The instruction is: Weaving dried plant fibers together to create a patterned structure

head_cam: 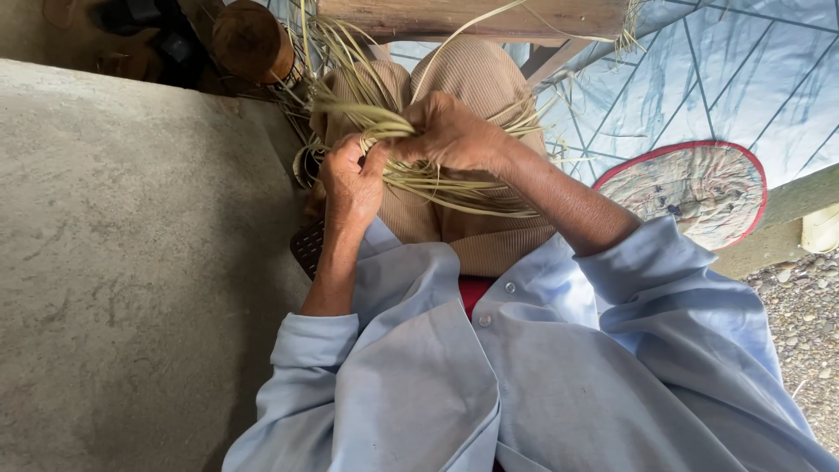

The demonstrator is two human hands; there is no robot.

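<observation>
A rough grey concrete surface [131, 253] fills the left side of the downward view, and a pale blue sheet [743, 79] crossed by dark lines is spread across the upper right. A strip of gravel [808, 332] is seen at the far right edge. A seated person is viewed from above, dressed in a light blue shirt [542, 376] with rolled cuffs and tan ribbed trousers [472, 96] over the knees. A weathered wooden beam [489, 16] lies across the top, just beyond the knees, with a round brown wooden post end [249, 39] to its left. A round flat fan [695, 192], edged in red with a faded pattern, rests on the blue sheet to the right of the person's forearm.

Over the lap, a bundle of pale green and straw-coloured grass strands [402, 140] is held between both hands. The left hand [350, 179] is closed around the bundle from below, its fingers curled over the strands. The right hand [454, 135] is clenched over the same bundle from above, just beside the left hand and touching it. Loose strand ends fan out across the knees and upward toward the beam.
</observation>
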